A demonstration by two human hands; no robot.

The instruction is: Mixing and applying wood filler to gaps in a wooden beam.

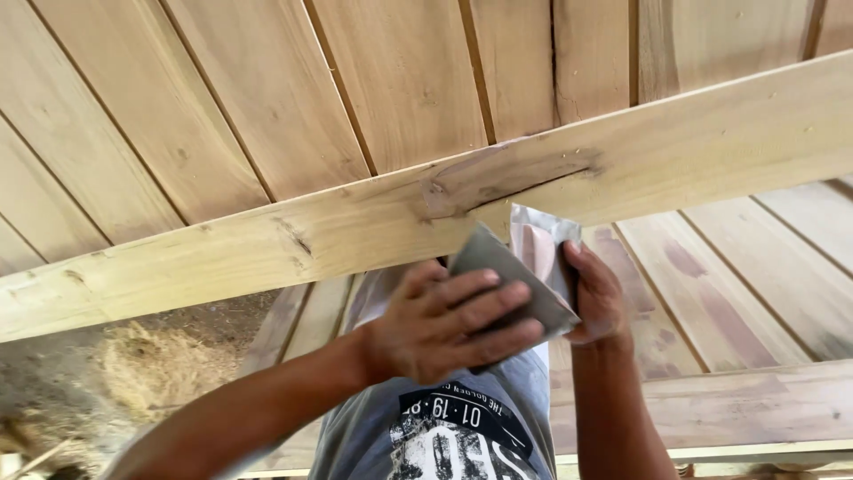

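Seen from the head camera, a person's left hand (444,324) lies spread over a grey sheet of sandpaper (511,276), fingers (484,307) pressed flat across its face, just below a long pale wooden beam (355,231) that runs aslant across the view. The right hand (593,298) pinches the sheet's folded far edge, thumb on top, also just under the beam. Above the beam lie wide wooden planks (267,89); below it, a printed grey shirt (462,427) and a heap of wood shavings (151,369).
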